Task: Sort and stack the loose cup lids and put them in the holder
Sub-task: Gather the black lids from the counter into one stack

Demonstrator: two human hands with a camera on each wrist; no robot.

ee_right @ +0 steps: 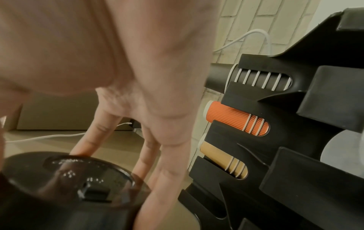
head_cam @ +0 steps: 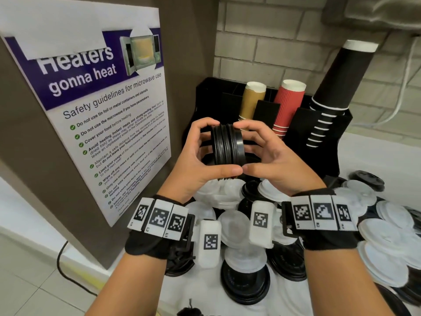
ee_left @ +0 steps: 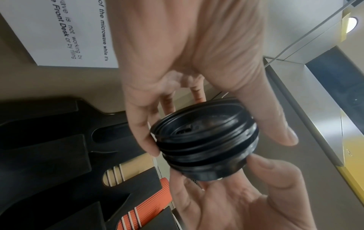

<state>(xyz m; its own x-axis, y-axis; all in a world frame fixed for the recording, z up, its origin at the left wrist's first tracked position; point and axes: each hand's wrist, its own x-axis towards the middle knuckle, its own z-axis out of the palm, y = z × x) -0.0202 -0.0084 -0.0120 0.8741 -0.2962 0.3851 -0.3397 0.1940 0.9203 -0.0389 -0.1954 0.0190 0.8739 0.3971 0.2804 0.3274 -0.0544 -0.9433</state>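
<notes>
While both sets of fingers curl round the stack of black lids (head_cam: 227,145), the left hand (head_cam: 196,160) grips one end and the right hand (head_cam: 273,160) the other, with the stack held on its side in the air between them and the thumbs meeting beneath it. The step in hand appears to be squaring the stack: press the ends together evenly, keep the rims concentric, and check that every lid nests before carrying it to the black holder (head_cam: 303,124) just beyond the fingers. A skewed lid would likely jam or spill at the slot. Below the wrists, loose white lids (head_cam: 387,245) and loose black lids (head_cam: 245,283) lie mixed on the counter (head_cam: 376,153), not yet sorted. In the holder stand brown cups (head_cam: 251,100), red ribbed cups (head_cam: 288,103) and black cups (head_cam: 335,85). Left of the fingers, a poster (head_cam: 95,106) reads "Heaters gonna heat" and "Safety guidelines for microwave use". Embossed marks on the lid top in the right wrist view are illegible.
</notes>
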